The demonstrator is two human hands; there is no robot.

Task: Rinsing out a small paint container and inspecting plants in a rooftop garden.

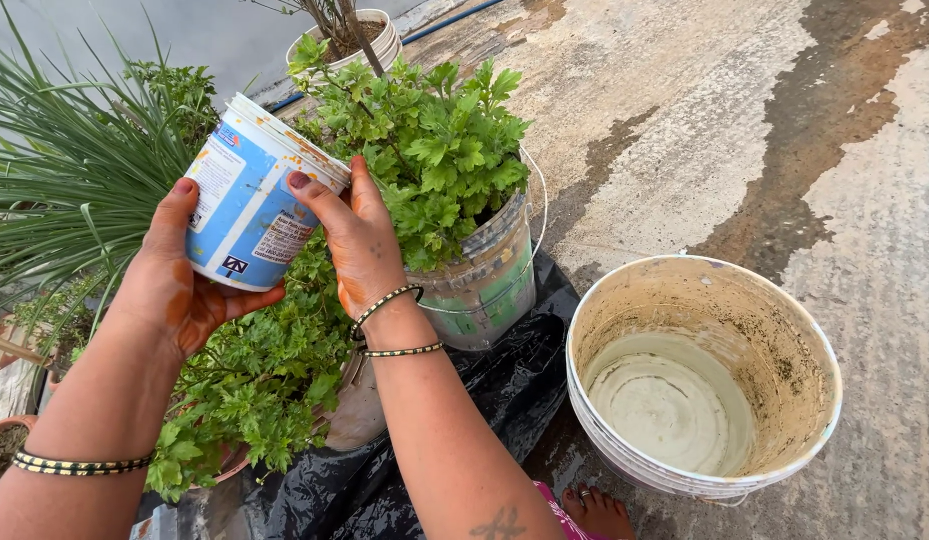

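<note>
Both hands, left hand and right hand, grasp the tilted blue-white tub. Best keep its mouth just above the leafy potted plant and tip slowly.

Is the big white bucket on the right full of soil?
No. The white bucket holds only a shallow pool of pale liquid at the bottom, and its stained inner walls are bare.

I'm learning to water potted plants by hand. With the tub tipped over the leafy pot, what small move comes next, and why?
Probably tip the tub a little further. Both hands, left and right, hold it tilted with its mouth toward the leafy pot, and no pour shows yet.
</note>
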